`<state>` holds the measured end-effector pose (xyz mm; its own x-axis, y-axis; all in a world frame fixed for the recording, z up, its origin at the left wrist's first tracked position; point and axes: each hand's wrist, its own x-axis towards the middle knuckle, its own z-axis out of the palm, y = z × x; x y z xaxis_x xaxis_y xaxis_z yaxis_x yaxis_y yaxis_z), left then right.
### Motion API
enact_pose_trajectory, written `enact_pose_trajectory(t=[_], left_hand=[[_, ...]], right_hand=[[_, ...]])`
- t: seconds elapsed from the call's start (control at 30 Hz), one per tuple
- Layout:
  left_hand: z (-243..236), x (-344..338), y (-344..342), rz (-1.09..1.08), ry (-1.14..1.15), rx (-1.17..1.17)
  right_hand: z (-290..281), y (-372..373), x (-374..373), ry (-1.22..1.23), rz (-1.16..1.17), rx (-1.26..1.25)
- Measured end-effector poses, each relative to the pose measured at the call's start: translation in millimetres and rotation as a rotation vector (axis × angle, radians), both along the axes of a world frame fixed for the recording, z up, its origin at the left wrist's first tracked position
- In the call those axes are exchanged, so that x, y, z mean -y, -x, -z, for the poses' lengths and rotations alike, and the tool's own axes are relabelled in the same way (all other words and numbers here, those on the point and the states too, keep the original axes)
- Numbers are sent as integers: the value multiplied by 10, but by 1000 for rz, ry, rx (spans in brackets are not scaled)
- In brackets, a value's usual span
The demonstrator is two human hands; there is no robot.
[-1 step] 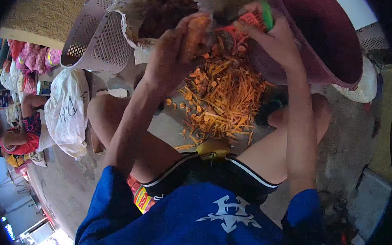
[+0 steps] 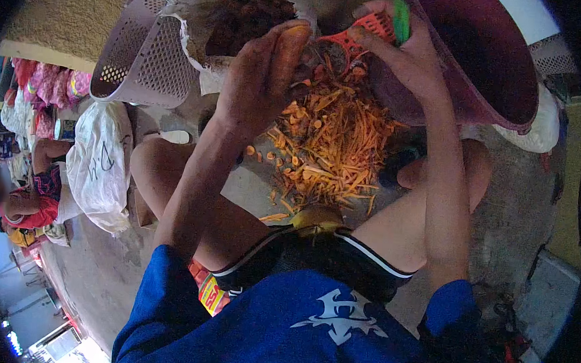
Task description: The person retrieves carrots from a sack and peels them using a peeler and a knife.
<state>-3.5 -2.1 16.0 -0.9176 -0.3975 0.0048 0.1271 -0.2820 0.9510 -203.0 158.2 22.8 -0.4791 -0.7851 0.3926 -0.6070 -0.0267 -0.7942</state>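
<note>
In my left hand is a carrot, held upright with my fingers wrapped around its far side. My right hand grips a red Y-shaped peeler with a green part at its handle end. The peeler's forked head points toward the carrot, apart from it. Below both hands, a heap of orange carrot peelings and cut-off ends lies on the floor between my legs.
An open white sack with dark contents stands beyond my left hand, beside a grey perforated basket. A large maroon tub leans at the right. At left are a full white sack and a seated person.
The peeler has shifted slightly in my right hand, its forked head now showing more clearly. My left hand and the carrot have tilted a little.
</note>
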Motion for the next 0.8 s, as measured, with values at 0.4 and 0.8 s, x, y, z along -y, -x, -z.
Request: enact_pose_trajectory(t=[0.4,0.8], left_hand=[[42,-70,119,34,-699,77],[100,-46,162,-59,-657,26]], right_hand=[[37,-403,179,-58,-11,79],[122,-356,229,125,3,-151]])
